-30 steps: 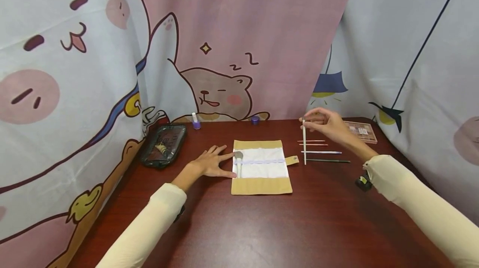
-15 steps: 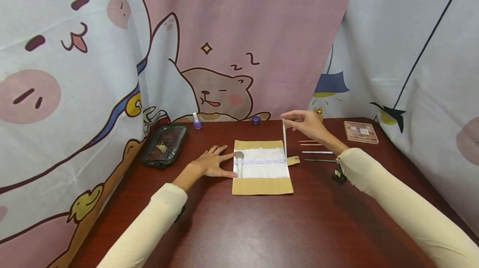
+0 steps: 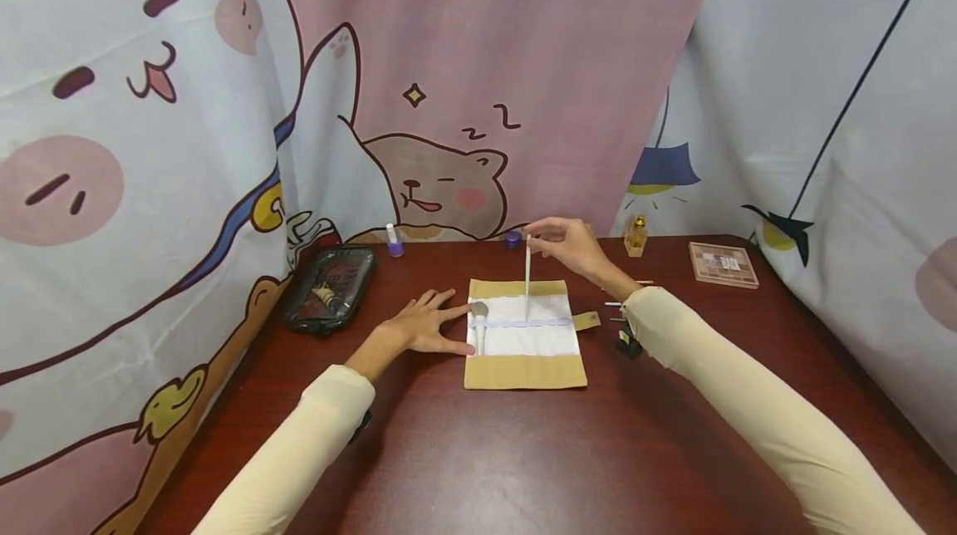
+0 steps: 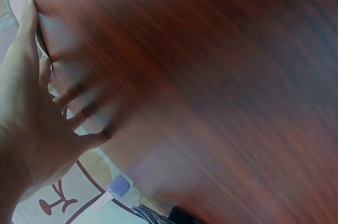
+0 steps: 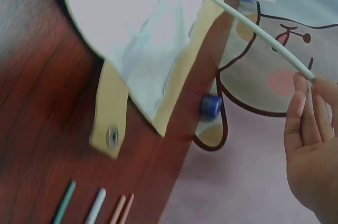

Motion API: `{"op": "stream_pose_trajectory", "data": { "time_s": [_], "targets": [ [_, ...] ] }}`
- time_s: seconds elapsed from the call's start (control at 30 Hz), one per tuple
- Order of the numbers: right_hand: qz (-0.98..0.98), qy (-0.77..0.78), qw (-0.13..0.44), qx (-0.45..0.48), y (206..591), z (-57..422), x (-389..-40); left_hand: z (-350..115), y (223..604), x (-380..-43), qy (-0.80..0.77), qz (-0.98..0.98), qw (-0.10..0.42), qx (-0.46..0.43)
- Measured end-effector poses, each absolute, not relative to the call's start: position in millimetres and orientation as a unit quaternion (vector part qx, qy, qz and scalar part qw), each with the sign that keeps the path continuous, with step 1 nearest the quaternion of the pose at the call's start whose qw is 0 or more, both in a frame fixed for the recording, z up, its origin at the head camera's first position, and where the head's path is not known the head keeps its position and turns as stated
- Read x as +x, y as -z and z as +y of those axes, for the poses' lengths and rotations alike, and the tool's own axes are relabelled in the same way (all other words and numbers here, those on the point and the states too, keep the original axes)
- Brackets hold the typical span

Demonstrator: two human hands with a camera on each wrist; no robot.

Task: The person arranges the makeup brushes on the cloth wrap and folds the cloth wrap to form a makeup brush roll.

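"What takes up the most room?"
"The printed curtain (image 3: 576, 95), then the dark red table (image 3: 538, 452). The left wrist camera sees mostly wood."

"And on it?"
"A tan-and-white cloth roll (image 3: 523, 373), lying open. The head view shows it whole; the right wrist view crops it."

"The hands?"
"The left hand (image 3: 419, 325) is spread, thumb and forefinger at the roll's left edge. Its own camera shows other fingertips (image 4: 97, 138) down on the table. The right hand (image 3: 571, 246) pinches the upper end of a slim white stick (image 3: 527, 273) over the roll."

"Does the lower end touch cloth?"
"I can't tell from either view."

"Anything hidden?"
"From the head, the forearm covers most of the loose sticks; the right wrist shows the ends of a green stick (image 5: 65, 202), a pale stick (image 5: 95, 206) and two pinkish ones."

"Smallest?"
"The metal snap (image 5: 112, 137) on the roll's strap (image 5: 110, 109), a speck from the head."
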State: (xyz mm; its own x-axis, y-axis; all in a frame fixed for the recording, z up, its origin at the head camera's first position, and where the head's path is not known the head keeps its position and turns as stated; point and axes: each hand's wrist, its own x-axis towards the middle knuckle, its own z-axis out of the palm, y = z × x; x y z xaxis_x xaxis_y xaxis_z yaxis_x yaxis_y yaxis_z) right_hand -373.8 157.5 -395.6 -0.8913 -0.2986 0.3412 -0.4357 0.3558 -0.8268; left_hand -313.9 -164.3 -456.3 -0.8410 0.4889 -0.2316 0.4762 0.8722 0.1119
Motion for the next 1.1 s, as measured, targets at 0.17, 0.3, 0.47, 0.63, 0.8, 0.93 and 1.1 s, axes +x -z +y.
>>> {"op": "stream_pose_trajectory", "data": {
  "time_s": [0.17, 0.3, 0.47, 0.63, 0.8, 0.93, 1.1],
  "targets": [
    [-0.820, -0.520, 0.080, 0.223, 404.9, 144.8, -378.9, -162.6, 456.0, -312.8, -0.028, 0.959, 0.125, 0.252],
    [-0.815, -0.530, 0.076, 0.220, 412.5, 139.6, -381.8, -158.9, 455.8, -312.1, -0.029, 0.959, 0.124, 0.255],
    [-0.810, -0.542, 0.068, 0.211, 418.5, 130.2, -384.1, -158.3, 458.0, -313.2, -0.035, 0.957, 0.126, 0.258],
    [-0.811, -0.540, 0.049, 0.220, 421.9, 116.1, -387.7, -163.3, 459.3, -315.2, -0.025, 0.962, 0.121, 0.244],
    [-0.822, -0.531, 0.039, 0.203, 429.5, 106.9, -390.4, -165.8, 457.6, -316.1, -0.029, 0.959, 0.124, 0.252],
    [-0.836, -0.509, 0.016, 0.203, 439.1, 103.5, -390.3, -166.3, 458.5, -315.1, -0.030, 0.960, 0.129, 0.247],
    [-0.853, -0.476, 0.014, 0.212, 447.5, 101.2, -390.2, -166.2, 459.6, -316.4, -0.023, 0.961, 0.129, 0.245]
  ]
}}
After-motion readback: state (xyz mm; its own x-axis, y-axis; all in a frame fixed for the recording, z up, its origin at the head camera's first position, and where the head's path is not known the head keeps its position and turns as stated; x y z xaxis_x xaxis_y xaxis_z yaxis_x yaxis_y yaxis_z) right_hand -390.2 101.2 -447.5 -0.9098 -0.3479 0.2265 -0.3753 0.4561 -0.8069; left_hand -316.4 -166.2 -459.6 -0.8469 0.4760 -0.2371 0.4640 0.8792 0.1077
